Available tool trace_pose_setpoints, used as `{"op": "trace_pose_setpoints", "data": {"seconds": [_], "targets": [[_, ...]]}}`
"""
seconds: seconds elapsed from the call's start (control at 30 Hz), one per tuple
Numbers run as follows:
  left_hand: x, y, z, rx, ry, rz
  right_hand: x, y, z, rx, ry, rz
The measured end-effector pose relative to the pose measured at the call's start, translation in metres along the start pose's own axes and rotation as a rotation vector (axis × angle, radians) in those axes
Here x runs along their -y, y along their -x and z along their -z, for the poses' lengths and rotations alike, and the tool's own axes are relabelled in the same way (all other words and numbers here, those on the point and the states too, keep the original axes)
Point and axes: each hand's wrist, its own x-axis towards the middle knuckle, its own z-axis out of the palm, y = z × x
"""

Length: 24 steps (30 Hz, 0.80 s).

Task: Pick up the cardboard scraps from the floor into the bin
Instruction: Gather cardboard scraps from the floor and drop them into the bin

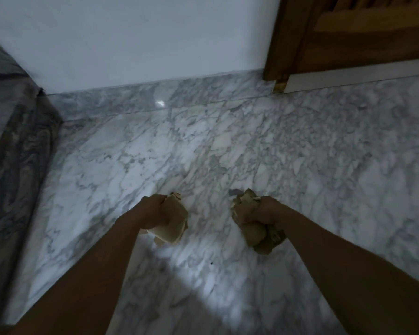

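Tightly, the left grip (155, 212) is clamping a wad of cardboard scraps (173, 227) while the right grip (266, 211) is squeezing a second wad (253, 235), both over the marble floor (227, 146). Carrying appears to be under way; with no bin in view, locating it is looking like the next need.

The left forearm (102, 262) and right forearm (336, 257), both bare, stretch forward and down, well apart. The left hand (155, 211) is curled tight round a crumpled cardboard wad (173, 226). The right hand (266, 210), knuckles up, clutches a second cardboard wad (249, 228).
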Motion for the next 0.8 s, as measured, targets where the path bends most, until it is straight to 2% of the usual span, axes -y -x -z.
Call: {"op": "trace_pose_setpoints", "data": {"seconds": [0.1, 0.17, 0.27, 0.37, 0.5, 0.63, 0.7, 0.8], "targets": [[-0.023, 0.006, 0.002, -0.054, 0.218, -0.043, -0.004, 0.011, 0.005, 0.100, -0.353, 0.086], [-0.055, 0.015, 0.006, -0.100, 0.351, -0.153, 0.002, 0.022, 0.015, 0.161, -0.582, 0.179], [-0.119, 0.032, 0.009, -0.046, 0.543, -0.311, 0.017, 0.043, 0.035, 0.121, -0.728, 0.273], [-0.193, 0.059, 0.018, 0.097, 0.601, -0.407, 0.020, 0.074, 0.058, -0.049, -0.808, 0.332], [-0.259, 0.062, 0.022, 0.226, 0.688, -0.407, 0.001, 0.118, 0.093, -0.291, -0.981, 0.339], [-0.333, 0.076, 0.013, 0.223, 0.569, -0.507, -0.025, 0.168, 0.118, -0.537, -1.125, 0.329], [-0.370, 0.093, 0.004, 0.223, 0.470, -0.614, -0.046, 0.195, 0.123, -0.669, -1.214, 0.328], [-0.417, 0.124, -0.017, 0.329, 0.412, -0.721, -0.083, 0.240, 0.125, -0.843, -1.311, 0.294]]}}
